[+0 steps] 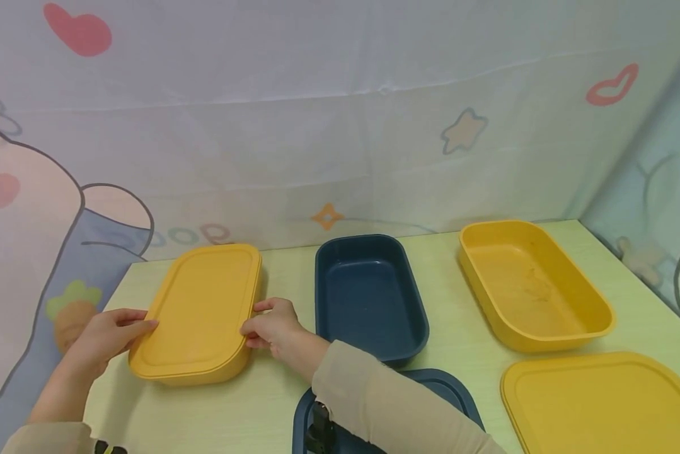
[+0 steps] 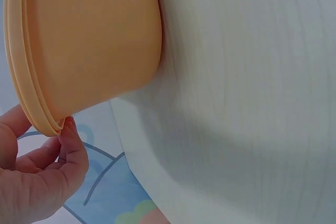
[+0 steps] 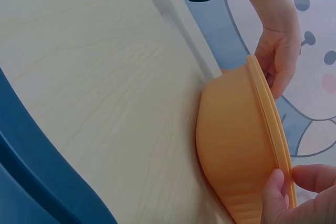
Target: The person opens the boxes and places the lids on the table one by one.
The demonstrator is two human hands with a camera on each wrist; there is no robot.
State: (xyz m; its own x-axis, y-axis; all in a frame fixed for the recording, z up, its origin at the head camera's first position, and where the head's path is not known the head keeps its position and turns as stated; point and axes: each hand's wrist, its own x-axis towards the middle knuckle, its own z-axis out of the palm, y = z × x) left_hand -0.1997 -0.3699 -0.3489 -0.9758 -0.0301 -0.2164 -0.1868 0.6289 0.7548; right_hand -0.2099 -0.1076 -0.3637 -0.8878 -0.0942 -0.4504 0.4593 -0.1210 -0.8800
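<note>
A yellow box [image 2: 94, 35] stands at the left of the table with a yellow lid [image 1: 203, 302] lying over its top. On the lid's left edge, my left hand [image 1: 104, 337] pinches the rim between thumb and fingers. Opposite it, my right hand [image 1: 277, 328] pinches the lid's right edge. The right wrist view shows the right thumb under the rim [image 3: 281, 145] and a finger on top. Lid and box rim sit close together along the side; whether they are locked all round I cannot tell.
A dark blue box [image 1: 368, 296] stands uncovered in the middle. Its blue lid [image 1: 447, 384] lies in front, partly behind the right sleeve. At the right are an uncovered yellow box [image 1: 532, 284] and a flat yellow lid [image 1: 606, 403]. A printed cloth [image 1: 340, 126] hangs behind the table.
</note>
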